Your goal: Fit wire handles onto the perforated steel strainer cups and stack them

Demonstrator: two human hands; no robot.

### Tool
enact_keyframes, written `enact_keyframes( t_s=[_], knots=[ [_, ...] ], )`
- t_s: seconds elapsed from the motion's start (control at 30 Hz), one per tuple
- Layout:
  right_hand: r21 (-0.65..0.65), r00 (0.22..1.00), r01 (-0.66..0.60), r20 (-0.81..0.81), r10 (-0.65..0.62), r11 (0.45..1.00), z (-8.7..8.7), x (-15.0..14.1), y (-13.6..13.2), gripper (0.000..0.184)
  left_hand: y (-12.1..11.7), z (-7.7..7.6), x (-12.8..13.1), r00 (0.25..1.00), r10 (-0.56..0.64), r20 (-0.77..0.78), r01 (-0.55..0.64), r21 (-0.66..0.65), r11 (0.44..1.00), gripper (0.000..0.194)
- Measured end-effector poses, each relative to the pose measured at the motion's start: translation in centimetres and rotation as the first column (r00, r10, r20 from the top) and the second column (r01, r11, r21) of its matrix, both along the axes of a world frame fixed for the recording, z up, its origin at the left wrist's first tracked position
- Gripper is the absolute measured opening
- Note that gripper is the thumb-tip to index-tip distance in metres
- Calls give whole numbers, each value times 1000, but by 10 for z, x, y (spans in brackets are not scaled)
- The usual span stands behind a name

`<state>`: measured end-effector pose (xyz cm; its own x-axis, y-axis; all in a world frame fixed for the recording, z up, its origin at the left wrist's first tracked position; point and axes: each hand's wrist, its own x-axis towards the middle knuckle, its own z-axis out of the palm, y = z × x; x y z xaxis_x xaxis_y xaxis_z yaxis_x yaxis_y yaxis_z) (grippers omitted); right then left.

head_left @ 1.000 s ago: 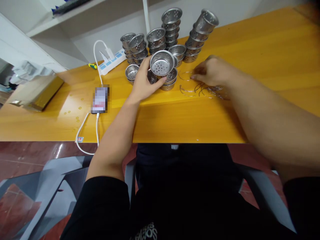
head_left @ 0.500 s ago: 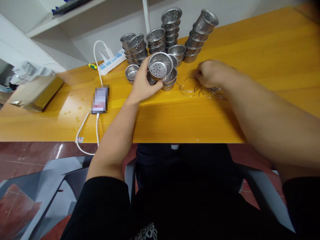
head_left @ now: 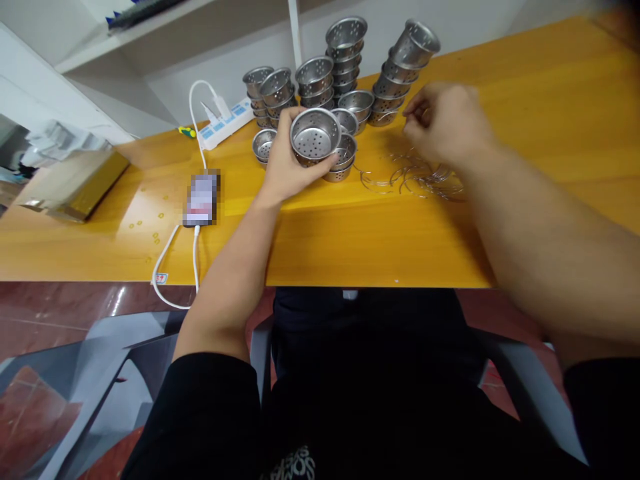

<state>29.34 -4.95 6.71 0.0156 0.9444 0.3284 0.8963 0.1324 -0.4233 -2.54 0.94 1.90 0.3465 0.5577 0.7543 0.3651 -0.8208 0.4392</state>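
Note:
My left hand [head_left: 293,160] is closed round a perforated metal cup [head_left: 316,137], its open top tilted toward me. Close behind that cup are more loose perforated cups [head_left: 356,108] on the table. My right hand [head_left: 445,123] is raised to the right, fingers pinched on a thin curved wire [head_left: 391,115] whose end sticks out to the left. Below it lies a loose pile of curved wires [head_left: 425,179] on the wood, partly hidden by the hand and forearm.
Stacks of perforated cups [head_left: 346,50] stand at the back, one leaning stack [head_left: 397,79] to the right. A power strip [head_left: 226,125], a phone [head_left: 201,200] with white cables and a cardboard box [head_left: 83,183] are on the left of the wooden table [head_left: 340,247].
My right hand has lifted up and to the right from the wire pile, with a wire in its fingers. My left hand has tilted the cup slightly and shifted it left.

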Motion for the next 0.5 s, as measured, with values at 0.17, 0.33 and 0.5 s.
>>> enact_keyframes(
  t_s=[0.17,0.33,0.5],
  knots=[
    [88,983,-79,-160,92,993,-9,0,1,28,-1,2,3,999,-36,9,36,42,998,91],
    [168,966,-116,-209,150,979,-16,-2,4,8,5,0,0,998,-56,-38,58,53,997,91],
    [95,959,-89,-259,111,992,-11,-9,-2,24,4,0,1,998,-66,-23,67,72,995,92]
  ],
)
